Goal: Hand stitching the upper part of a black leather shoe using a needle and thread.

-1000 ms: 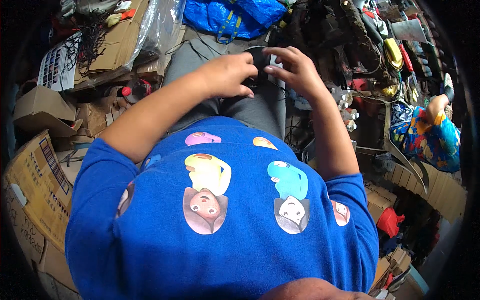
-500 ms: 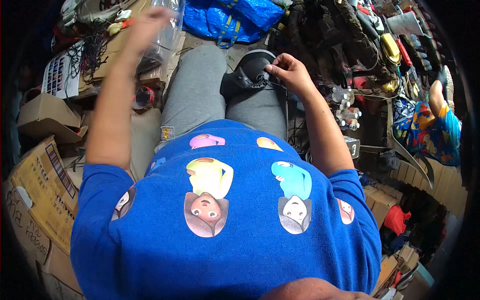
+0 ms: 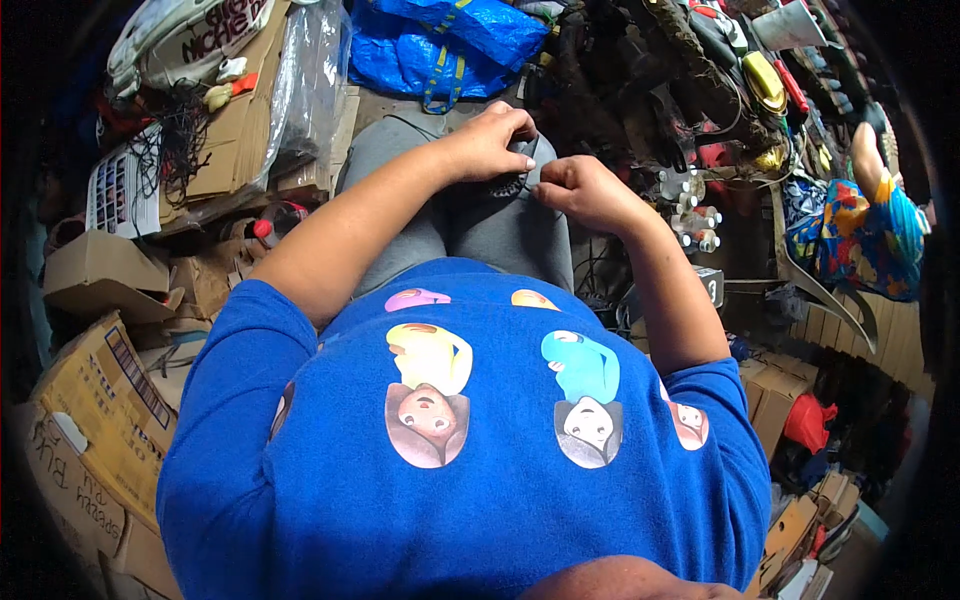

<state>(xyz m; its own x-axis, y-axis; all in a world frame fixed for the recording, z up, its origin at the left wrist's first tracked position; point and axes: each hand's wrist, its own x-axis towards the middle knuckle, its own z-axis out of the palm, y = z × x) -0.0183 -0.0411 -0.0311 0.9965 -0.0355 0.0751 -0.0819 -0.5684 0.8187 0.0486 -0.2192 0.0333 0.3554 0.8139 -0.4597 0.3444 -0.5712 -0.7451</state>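
Cluttered floor surrounds the seated person: flattened brown cardboard boxes (image 3: 90, 430) on the left, a crumpled blue plastic tarpaulin bag (image 3: 440, 45) ahead, dark tangled straps and tools (image 3: 690, 70) to the right. On the lap of grey trousers (image 3: 480, 225) lies a small dark rounded fabric piece (image 3: 518, 172), directly between both hands, its long axis hard to tell. Left hand (image 3: 490, 140) pinches its upper edge from above; right hand (image 3: 580, 190) grips its right side, fingers closed on it. Both hands touch it equally. An open cardboard box (image 3: 95, 275) at left shows nothing inside.
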